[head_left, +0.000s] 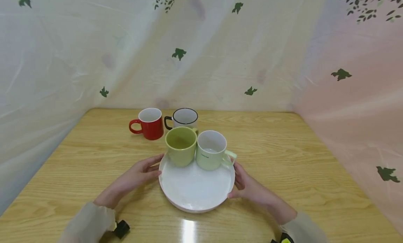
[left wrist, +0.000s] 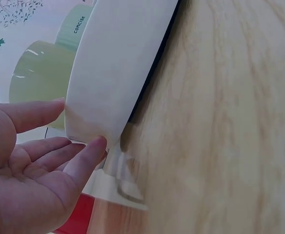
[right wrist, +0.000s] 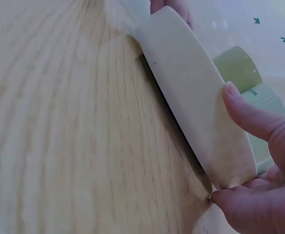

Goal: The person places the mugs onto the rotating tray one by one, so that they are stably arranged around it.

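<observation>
A round white tray (head_left: 196, 190) with a raised side is between my two hands, low over the wooden table. On its far half stand a yellow-green mug (head_left: 181, 145) and a pale green mug (head_left: 210, 159) with small lettering, side by side, the latter's handle pointing right. My left hand (head_left: 143, 173) holds the tray's left side, thumb at the upper rim and fingertips at the lower edge in the left wrist view. At the opposite side my right hand (head_left: 247, 185) grips it, with the thumb (right wrist: 240, 105) against the rim and the other fingers partly hidden beneath.
Behind the tray, on the wooden table (head_left: 315, 187), stand a red mug (head_left: 152, 128) with its handle to the left and a white mug (head_left: 185, 117) with a black rim, partly hidden by the yellow-green mug. A leaf-patterned curtain (head_left: 214, 61) hangs along the back and sides.
</observation>
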`<state>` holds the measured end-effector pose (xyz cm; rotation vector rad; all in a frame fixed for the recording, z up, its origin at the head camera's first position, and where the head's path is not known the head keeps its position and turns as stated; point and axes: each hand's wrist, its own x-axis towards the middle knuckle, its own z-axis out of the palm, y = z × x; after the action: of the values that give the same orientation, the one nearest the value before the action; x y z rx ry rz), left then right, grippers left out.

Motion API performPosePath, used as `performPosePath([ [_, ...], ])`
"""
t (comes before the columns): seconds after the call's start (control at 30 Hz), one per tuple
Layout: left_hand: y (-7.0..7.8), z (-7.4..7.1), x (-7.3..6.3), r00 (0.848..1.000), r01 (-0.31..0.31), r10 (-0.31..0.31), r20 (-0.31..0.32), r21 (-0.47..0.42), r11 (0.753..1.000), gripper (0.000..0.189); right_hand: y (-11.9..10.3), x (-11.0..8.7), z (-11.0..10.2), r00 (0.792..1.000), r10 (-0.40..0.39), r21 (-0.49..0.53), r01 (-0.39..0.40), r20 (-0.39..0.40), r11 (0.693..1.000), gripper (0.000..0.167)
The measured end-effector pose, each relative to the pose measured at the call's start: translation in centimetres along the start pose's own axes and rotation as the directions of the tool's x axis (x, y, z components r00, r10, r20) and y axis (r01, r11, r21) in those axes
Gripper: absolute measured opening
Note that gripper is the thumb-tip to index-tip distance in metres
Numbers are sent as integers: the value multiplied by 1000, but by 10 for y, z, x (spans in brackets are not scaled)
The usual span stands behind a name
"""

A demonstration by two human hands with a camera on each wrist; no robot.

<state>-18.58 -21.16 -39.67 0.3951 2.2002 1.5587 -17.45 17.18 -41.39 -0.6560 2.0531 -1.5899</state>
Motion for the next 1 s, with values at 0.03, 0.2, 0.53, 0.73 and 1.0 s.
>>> performPosePath([
  [0.03,1,-1,0,1000,-2,2,-4,10,1000,63,-1,0,1,1000,5,2,-5,-5,1000,114],
  [0.2,10,-11,4,999,-37,39,-28,74,997,64,-4,-3,6,999,34,11,-33,-34,999,115],
  [0.53,39,-49,21,953,-27,65,-296,130,991,62,-8,-5,16,994,66,7,-65,-92,998,116],
  [0.73,44,-71,32,870,-98,170,-462,176,980,61,-10,-7,18,994,65,8,-65,-92,998,116],
  [1.0,31,-99,48,836,-131,201,-511,170,977,63,-10,-7,18,994,72,19,-71,-84,997,116],
])
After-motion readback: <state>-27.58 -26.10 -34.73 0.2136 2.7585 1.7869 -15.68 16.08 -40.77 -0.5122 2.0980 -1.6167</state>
